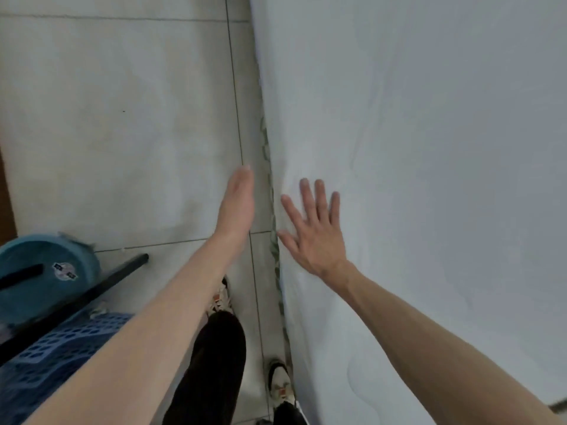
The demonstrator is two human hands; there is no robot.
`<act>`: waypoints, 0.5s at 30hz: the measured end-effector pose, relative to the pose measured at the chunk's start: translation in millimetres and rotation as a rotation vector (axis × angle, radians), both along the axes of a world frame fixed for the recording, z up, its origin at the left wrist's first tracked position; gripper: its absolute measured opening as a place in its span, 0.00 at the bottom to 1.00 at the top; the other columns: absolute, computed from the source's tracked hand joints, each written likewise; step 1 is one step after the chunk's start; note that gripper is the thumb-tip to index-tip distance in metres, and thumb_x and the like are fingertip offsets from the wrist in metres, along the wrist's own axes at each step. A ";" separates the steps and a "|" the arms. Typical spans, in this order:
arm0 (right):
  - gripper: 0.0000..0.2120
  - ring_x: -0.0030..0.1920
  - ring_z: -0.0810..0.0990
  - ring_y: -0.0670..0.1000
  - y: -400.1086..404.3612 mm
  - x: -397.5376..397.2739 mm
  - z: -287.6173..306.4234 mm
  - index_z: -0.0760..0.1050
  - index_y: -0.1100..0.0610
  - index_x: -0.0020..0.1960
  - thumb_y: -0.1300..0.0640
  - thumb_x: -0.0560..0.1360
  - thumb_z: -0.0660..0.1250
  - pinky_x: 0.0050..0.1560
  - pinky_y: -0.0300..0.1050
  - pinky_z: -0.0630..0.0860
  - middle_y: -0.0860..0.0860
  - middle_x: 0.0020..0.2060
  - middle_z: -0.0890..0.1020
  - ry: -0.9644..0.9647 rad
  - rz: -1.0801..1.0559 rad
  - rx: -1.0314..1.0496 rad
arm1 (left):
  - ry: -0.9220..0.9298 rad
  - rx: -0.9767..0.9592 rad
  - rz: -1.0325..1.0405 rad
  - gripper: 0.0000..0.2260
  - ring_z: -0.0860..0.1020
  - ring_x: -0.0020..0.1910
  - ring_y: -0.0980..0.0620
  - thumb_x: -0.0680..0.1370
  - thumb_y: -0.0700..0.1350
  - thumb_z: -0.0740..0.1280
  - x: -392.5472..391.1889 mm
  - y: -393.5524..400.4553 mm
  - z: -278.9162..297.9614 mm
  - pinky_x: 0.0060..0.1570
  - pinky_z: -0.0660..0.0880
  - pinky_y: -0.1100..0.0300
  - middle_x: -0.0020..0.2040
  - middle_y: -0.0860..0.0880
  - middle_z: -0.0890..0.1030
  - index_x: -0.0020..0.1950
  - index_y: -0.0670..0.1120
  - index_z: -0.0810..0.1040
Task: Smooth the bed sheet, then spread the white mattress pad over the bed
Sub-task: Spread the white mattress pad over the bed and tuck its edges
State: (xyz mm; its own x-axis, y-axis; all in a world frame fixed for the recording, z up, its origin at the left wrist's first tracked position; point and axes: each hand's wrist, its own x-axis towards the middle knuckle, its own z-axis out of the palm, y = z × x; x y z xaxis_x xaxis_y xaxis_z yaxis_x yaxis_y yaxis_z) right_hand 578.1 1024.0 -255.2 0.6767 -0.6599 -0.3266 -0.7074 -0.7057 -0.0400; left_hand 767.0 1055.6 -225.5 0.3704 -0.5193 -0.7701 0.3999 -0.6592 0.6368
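Head view: the bed (429, 148) fills the right half of the picture, from twelve o'clock down to about four o'clock, covered by a pale white sheet (445, 102) with faint creases running along it. Whether this top layer is the bed sheet or the mattress pad cannot be told. Along the bed's left edge, from the centre down toward six o'clock, a thin strip of green-patterned fabric (271, 210) shows under the white layer.

The right hand (313, 231) lies just right of centre, palm down on the white sheet close to the bed's edge, its fingers straight and spread apart, holding nothing. The left hand (237, 204) sits just left of centre, beside the bed's edge and above the floor, seen edge-on with its fingers straight and together, gripping nothing; it does not touch the bed.

The tiled floor (122, 118) takes up the left half, from nine to twelve o'clock. At eight o'clock stands a blue round tub (46, 280), with a black bar (92, 289) running across it and a blue plastic crate (61, 351) below, toward seven o'clock. At six o'clock show dark trousers (217, 363) and two light sneakers (279, 381) on the floor beside the bed.
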 end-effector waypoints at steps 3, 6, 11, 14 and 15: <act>0.31 0.81 0.46 0.63 -0.4 -16.3 13.1 0.53 0.51 0.83 0.39 0.84 0.52 0.76 0.69 0.52 0.56 0.82 0.50 -0.043 0.104 0.072 | -0.038 -0.123 -0.034 0.31 0.58 0.77 0.61 0.84 0.63 0.54 16.2 -87.5 7.0 0.77 0.54 0.58 0.82 0.57 0.58 0.84 0.53 0.51; 0.29 0.82 0.47 0.60 -29.6 -41.5 39.8 0.54 0.50 0.83 0.40 0.85 0.51 0.79 0.66 0.50 0.53 0.82 0.51 -0.122 -0.039 0.050 | 0.094 -0.124 0.027 0.32 0.62 0.78 0.54 0.85 0.60 0.58 -5.6 -145.5 -4.6 0.79 0.59 0.49 0.81 0.56 0.61 0.84 0.50 0.50; 0.32 0.82 0.44 0.56 -167.0 -90.2 76.3 0.52 0.49 0.83 0.38 0.82 0.48 0.80 0.60 0.42 0.51 0.83 0.50 -0.179 -0.830 0.010 | 0.358 0.175 0.100 0.37 0.69 0.76 0.47 0.79 0.74 0.51 -15.8 -145.6 -29.9 0.78 0.61 0.45 0.78 0.49 0.69 0.80 0.52 0.66; 0.32 0.82 0.45 0.57 -265.9 -89.4 71.3 0.50 0.49 0.83 0.37 0.83 0.46 0.79 0.65 0.44 0.52 0.83 0.49 -0.207 -1.220 0.028 | 0.443 0.277 -0.022 0.38 0.78 0.62 0.49 0.74 0.78 0.54 8.7 -144.8 -32.7 0.67 0.72 0.47 0.63 0.48 0.83 0.65 0.51 0.82; 0.32 0.82 0.45 0.58 -293.9 -78.9 66.0 0.50 0.49 0.83 0.37 0.83 0.46 0.78 0.66 0.44 0.52 0.83 0.49 -0.205 -1.302 0.056 | 0.456 0.321 -0.065 0.37 0.78 0.59 0.49 0.74 0.78 0.54 19.2 -150.7 -29.2 0.65 0.74 0.46 0.60 0.49 0.84 0.62 0.51 0.82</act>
